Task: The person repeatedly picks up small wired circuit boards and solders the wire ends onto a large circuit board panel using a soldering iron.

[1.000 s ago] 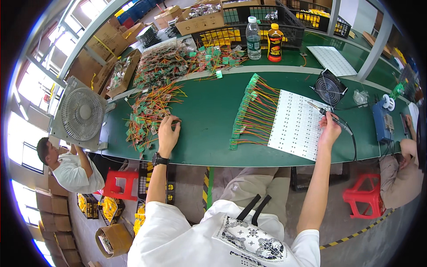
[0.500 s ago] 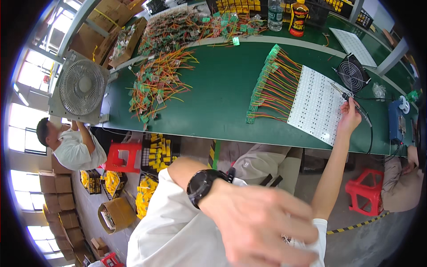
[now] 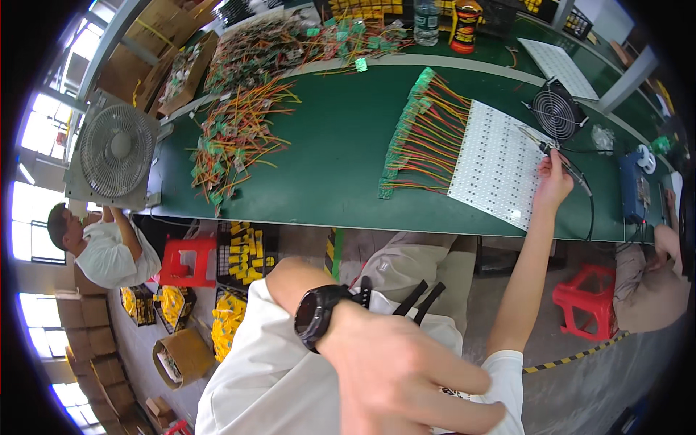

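At the right of the green bench, my right hand (image 3: pixel 554 181) pinches a soldering iron (image 3: pixel 542 145), its tip pointing up and left. Beneath the iron lies a white board (image 3: pixel 500 165) covered in rows of small dots. Along this board's left side runs a row of small green circuit boards (image 3: pixel 404 138), their red and yellow wires (image 3: pixel 437 145) reaching toward it. Close to the camera, in front of my body, my left hand (image 3: pixel 395 362) is raised, somewhat blurred. A black watch (image 3: pixel 317 313) is on its wrist. Its visible fingers stretch apart, and nothing shows in them.
A heap of wired circuit boards (image 3: pixel 235 141) lies left on the bench (image 3: pixel 333 152), with a larger pile (image 3: pixel 254 54) behind. Beside the white board stand a black fan (image 3: pixel 557 110) and a blue soldering station (image 3: pixel 635 190). Two bottles stand behind; co-workers sit left and right.
My left hand has shifted slightly left and down, its fingers now more visibly apart. My right hand keeps hold of the soldering iron over the board. The whole view has shifted a little.
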A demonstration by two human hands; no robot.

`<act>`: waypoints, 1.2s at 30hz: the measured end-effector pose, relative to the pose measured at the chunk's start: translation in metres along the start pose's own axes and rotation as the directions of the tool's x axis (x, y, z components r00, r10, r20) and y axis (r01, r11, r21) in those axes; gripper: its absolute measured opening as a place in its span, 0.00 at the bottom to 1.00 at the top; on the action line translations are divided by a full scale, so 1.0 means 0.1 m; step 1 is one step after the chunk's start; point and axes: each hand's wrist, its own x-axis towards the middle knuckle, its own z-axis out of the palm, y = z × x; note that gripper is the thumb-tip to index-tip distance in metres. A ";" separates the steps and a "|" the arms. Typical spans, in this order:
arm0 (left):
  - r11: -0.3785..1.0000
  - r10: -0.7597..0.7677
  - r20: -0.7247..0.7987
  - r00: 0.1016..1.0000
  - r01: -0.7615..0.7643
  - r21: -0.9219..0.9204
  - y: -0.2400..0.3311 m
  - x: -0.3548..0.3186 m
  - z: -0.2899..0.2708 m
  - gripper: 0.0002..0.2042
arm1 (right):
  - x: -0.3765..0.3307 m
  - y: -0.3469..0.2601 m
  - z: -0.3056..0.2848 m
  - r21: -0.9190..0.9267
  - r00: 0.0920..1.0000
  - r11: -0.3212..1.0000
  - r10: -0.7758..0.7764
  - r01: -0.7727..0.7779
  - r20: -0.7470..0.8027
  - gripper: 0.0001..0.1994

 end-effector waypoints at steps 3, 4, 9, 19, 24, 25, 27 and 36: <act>0.975 0.183 -0.110 0.977 -0.194 -0.105 -0.15 -0.05 -0.09 0.12 | 0.02 0.00 -0.05 -0.010 1.000 1.000 0.015 -0.015 -0.016 0.07; 0.973 0.152 -0.078 0.985 -0.163 -0.160 -0.16 -0.16 -0.16 0.02 | 0.02 -0.01 -0.05 -0.001 1.000 1.000 0.022 -0.022 -0.011 0.07; 0.699 -0.433 -0.043 0.900 0.366 0.614 -0.17 -0.88 -0.91 0.08 | 0.03 -0.02 -0.05 -0.010 0.999 1.000 0.027 -0.027 -0.024 0.08; -0.623 -0.338 -0.776 0.533 0.492 0.609 -0.15 -2.42 -3.00 0.10 | 0.02 -0.02 -0.03 -0.014 0.999 0.999 0.039 -0.039 0.008 0.08; -0.589 -0.452 -0.777 0.439 0.507 0.629 -0.15 -2.52 -3.15 0.14 | 0.01 -0.02 -0.03 -0.025 1.000 0.999 0.028 -0.028 0.004 0.08; -0.589 -0.452 -0.777 0.438 0.507 0.629 -0.16 -2.55 -3.16 0.14 | 0.00 -0.03 -0.03 -0.027 0.999 0.999 0.037 -0.036 0.010 0.08; -0.407 -0.555 -0.708 0.437 0.601 0.688 -0.20 -2.61 -3.17 0.12 | -0.01 -0.04 -0.02 -0.031 0.999 0.998 0.047 -0.046 0.018 0.09; -0.101 -0.745 -0.580 0.329 0.804 0.586 -0.35 -2.58 -3.10 0.09 | 0.02 -0.02 -0.04 -0.048 1.000 0.999 0.021 -0.021 0.005 0.09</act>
